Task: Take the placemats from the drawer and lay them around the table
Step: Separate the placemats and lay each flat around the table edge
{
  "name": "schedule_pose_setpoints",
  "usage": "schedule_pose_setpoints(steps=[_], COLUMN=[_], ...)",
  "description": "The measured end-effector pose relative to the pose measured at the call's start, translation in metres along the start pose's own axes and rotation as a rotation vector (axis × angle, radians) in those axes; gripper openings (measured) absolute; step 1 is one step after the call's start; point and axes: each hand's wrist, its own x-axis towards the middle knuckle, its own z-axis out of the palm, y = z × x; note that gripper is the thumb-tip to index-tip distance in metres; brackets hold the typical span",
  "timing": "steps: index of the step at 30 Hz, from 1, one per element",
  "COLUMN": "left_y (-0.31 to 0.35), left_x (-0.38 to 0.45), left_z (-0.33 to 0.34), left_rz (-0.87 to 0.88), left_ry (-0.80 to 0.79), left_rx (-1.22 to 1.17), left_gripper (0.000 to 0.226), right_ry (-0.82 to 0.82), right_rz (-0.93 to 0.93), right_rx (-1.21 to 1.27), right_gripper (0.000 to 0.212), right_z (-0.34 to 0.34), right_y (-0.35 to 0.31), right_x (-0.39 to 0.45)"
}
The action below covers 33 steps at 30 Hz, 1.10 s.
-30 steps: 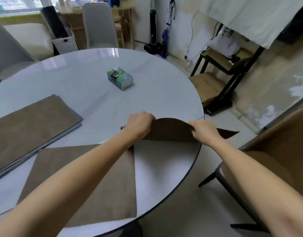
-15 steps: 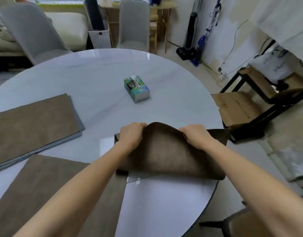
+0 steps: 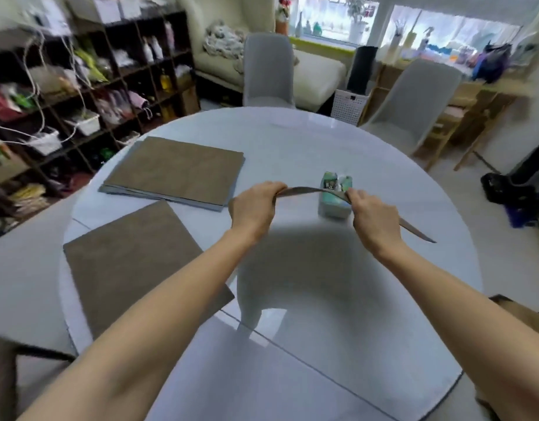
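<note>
A brown placemat (image 3: 307, 190) hangs in the air above the round white table (image 3: 292, 141), seen nearly edge-on and casting a shadow below. My left hand (image 3: 254, 208) grips its left end and my right hand (image 3: 372, 218) grips it further right, with its right corner sticking out past that hand. One brown placemat (image 3: 125, 262) lies flat at the table's near left. Behind it sits a stack of placemats (image 3: 177, 173).
A small green tissue pack (image 3: 335, 205) stands on the table just beyond the held mat. Two grey chairs (image 3: 268, 74) stand at the far side, a brown chair at each near corner. Cluttered shelves (image 3: 80, 95) fill the left wall.
The held placemat has been lifted off the table's edge and carried over the table's middle. My view has swung left, so the shelves and windows now show.
</note>
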Motion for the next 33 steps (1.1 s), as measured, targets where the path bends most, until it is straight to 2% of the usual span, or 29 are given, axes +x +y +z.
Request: schedule_pose_setpoints(steps=[2,3,7,10,13,17,20,24,27,30,33], left_y=[0.005,0.006,0.007,0.009,0.009,0.008,0.015,0.03,0.037,0.044,0.054], left_x=[-0.018,-0.03,-0.095,-0.149,-0.199,-0.237,-0.252,-0.266,-0.274,-0.282,-0.29], left_z=[0.003,0.008,0.04,0.061,0.076,0.085,0.085,0.086,0.087,0.089,0.098], left_rz=[-0.019,-0.026,-0.029,-0.037,-0.09,-0.086,-0.06,-0.018,-0.043,-0.107,-0.206], left_ry=[0.017,-0.038,-0.45,-0.725,-0.933,-0.957,-0.942,-0.909,-0.943,-0.98,-0.953], left_rx=[-0.032,-0.011,0.199,0.252,0.252,0.217,0.232,0.289,0.291,0.243,0.179], left_gripper=[0.038,0.041,0.062,0.061,0.059,0.059,0.054,0.045,0.045,0.054,0.074], right_ry=[0.016,-0.027,-0.363,-0.634,-0.788,-0.762,-0.717,-0.77,-0.798,-0.779,-0.709], right_rz=[-0.08,-0.127,-0.244,-0.274,-0.288,-0.243,-0.194,-0.169,-0.201,-0.263,-0.325], right_rx=[0.014,0.019,0.116,0.07,0.014,-0.01,-0.026,-0.022,-0.02,-0.006,0.016], right_gripper=[0.033,0.035,0.044,0.041,0.029,0.019,0.022,0.025,0.024,0.039,0.025], right_z=[0.002,0.008,0.044,0.071,0.087,0.089,0.09,0.092,0.092,0.093,0.099], right_y=[0.009,0.013,0.023,0.01,-0.006,-0.015,-0.013,-0.005,0.0,0.009,0.023], right_x=[-0.013,-0.024,-0.077,-0.124,-0.16,-0.192,-0.216,-0.238,-0.246,-0.248,-0.252])
